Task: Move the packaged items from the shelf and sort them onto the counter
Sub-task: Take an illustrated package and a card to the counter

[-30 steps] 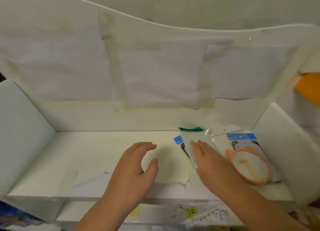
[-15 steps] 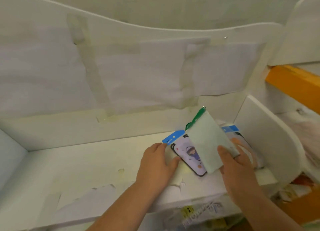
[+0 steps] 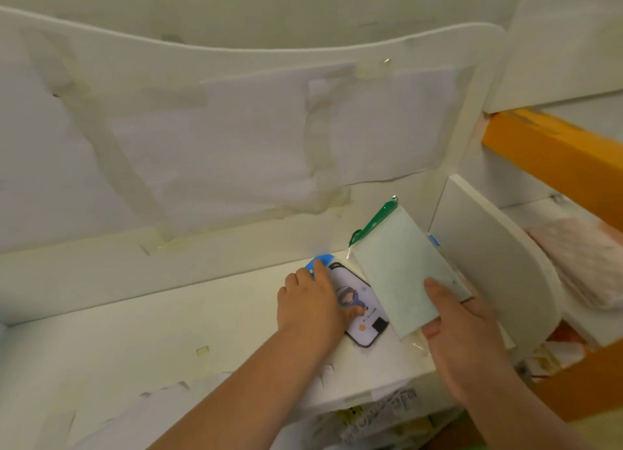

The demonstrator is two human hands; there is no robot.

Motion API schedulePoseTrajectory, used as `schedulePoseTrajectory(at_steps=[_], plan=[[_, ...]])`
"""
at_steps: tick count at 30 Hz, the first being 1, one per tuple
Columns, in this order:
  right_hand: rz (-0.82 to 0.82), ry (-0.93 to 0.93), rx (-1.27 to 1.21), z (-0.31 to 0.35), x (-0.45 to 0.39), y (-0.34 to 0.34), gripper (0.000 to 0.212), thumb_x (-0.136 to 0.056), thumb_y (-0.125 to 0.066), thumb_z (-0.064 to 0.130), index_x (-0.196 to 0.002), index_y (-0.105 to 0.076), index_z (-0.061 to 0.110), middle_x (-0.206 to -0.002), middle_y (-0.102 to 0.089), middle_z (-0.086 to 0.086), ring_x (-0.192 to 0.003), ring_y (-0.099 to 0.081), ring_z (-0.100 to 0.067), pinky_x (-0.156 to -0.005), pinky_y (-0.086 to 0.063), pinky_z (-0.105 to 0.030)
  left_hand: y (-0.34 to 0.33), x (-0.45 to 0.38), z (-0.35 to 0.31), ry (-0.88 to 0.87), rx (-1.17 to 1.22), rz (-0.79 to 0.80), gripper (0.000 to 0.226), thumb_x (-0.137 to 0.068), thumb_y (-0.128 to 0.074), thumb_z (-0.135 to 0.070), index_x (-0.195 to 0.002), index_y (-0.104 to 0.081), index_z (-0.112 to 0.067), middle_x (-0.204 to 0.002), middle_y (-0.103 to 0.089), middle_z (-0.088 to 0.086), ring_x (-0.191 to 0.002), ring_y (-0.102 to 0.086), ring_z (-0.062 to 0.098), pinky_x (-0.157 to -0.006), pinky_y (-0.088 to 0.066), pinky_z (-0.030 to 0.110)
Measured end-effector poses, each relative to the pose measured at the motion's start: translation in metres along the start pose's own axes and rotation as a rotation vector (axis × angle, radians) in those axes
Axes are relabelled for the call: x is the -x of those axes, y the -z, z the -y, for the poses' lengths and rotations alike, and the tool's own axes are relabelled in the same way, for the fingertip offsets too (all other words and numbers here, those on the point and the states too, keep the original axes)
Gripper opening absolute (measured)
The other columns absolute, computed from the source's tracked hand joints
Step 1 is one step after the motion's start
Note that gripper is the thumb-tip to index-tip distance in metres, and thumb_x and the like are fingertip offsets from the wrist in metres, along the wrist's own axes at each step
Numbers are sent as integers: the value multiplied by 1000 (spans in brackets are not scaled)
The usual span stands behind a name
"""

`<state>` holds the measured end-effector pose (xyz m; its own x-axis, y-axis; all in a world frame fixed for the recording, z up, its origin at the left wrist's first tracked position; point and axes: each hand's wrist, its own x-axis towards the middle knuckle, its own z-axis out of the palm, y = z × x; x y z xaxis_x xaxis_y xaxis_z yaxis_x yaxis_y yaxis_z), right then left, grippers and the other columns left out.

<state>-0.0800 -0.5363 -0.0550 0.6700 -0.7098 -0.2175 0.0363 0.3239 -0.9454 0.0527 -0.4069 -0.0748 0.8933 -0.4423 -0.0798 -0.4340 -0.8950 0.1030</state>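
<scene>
My right hand grips a pale green flat packet with a green top strip, lifted and tilted above the white shelf. Below it lies a phone-case package with a blue header and a cartoon figure, flat on the shelf. My left hand rests on that package, fingers over its blue end and thumb on its face. Whatever lies under the green packet is hidden.
A white divider panel closes the shelf on the right. Beyond it are an orange beam and a pinkish wrapped bundle. Taped paper covers the back wall. More packages sit below the shelf edge.
My right hand picked the green packet off the pile and raised it higher. My left hand moved right onto the phone-case package. The view swung to the right.
</scene>
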Motion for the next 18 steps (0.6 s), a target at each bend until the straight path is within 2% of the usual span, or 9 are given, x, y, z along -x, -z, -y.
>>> schedulePoseTrajectory(at_steps=[2, 6, 9, 11, 13, 15, 18], plan=[[9, -6, -8, 4, -1, 0, 15, -94, -62, 25, -109, -65, 22, -96, -76, 0, -88, -73, -20, -74, -57, -36, 1, -2, -1, 35, 5, 16, 111, -73, -51, -84, -152, -20, -13, -134, -46, 6, -122, -44, 26, -97, -38, 36], [41, -12, -44, 7, -7, -3, 23, -94, -61, 27, -115, -66, 21, -106, -76, -5, -100, -71, -27, -89, -54, -46, 7, -8, 0, 134, 107, 97, 100, -63, -62, -84, -133, -40, -16, -124, -49, 4, -116, -45, 26, -89, -40, 37], [57, -32, -50, 8, -10, -3, 27, -90, -64, 32, -115, -65, 22, -107, -75, -6, -101, -71, -29, -90, -54, -49, 12, -13, 9, 169, 214, 204, 95, -55, -68, -84, -121, -46, -18, -119, -51, 3, -113, -48, 26, -87, -43, 36], [66, -56, -47, 8, -11, -3, 27, -89, -66, 33, -113, -64, 22, -105, -75, -6, -101, -70, -31, -89, -55, -50, 16, -14, 16, 184, 311, 218, 88, -53, -72, -79, -112, -49, -18, -114, -55, 2, -106, -55, 25, -85, -48, 37], [66, -70, -43, 10, -11, -4, 27, -88, -66, 35, -112, -63, 25, -106, -74, -6, -101, -69, -30, -89, -55, -49, 24, -12, 24, 215, 492, 207, 73, -61, -79, -65, -108, -52, -16, -108, -59, 3, -97, -60, 23, -79, -52, 37], [62, -72, -77, 14, -11, -6, 22, -89, -66, 30, -110, -64, 25, -104, -75, -5, -101, -70, -28, -88, -54, -46, 36, -9, 36, 250, 769, 222, 51, -74, -81, -40, -106, -52, -13, -105, -63, 6, -89, -64, 21, -68, -56, 36], [65, -78, -162, 26, -5, -13, 20, -91, -64, 22, -110, -66, 15, -102, -77, -6, -103, -70, -30, -90, -53, -45, 61, 2, 61, 315, 1194, 282, 21, -88, -68, -5, -102, -51, -8, -101, -69, 19, -77, -72, 26, -64, -62, 38]])
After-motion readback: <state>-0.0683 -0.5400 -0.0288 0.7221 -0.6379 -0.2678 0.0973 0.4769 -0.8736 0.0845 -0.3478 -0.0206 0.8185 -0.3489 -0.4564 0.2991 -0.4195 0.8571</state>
